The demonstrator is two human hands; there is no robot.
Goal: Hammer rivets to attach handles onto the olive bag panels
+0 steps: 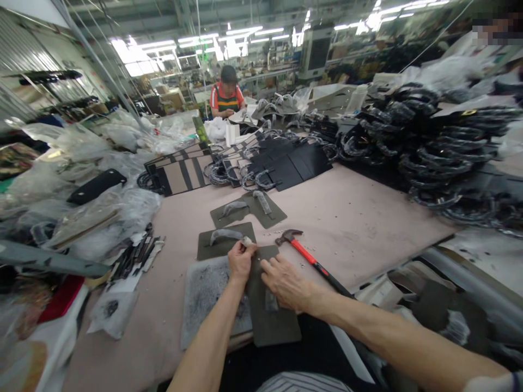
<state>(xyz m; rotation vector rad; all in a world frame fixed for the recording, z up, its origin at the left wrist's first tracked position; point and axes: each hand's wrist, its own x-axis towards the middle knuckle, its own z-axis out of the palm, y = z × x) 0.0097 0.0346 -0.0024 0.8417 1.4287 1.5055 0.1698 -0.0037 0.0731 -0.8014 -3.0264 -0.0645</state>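
Note:
A dark olive bag panel (275,329) lies over the front of a worn pale board (204,288), reaching toward me. At its far end my left hand (240,264) is closed, thumb and fingers pinching a small whitish plastic-wrapped end, probably of a bag handle. My right hand (286,280) is curled over the panel, its fingertips closed at the panel's upper part; what they pinch is too small to make out. A clear-wrapped piece (271,301) shows on the panel below that hand. Just beyond lies another olive panel (204,247) with a plastic-wrapped handle (225,234).
A claw hammer (304,253) with a red and black handle lies right of my hands, near small scattered bits. Farther off are an olive panel (269,220), black panels (302,163) and piled wrapped handles (433,158). Plastic bags (122,212) crowd the left; a person (226,98) sits opposite.

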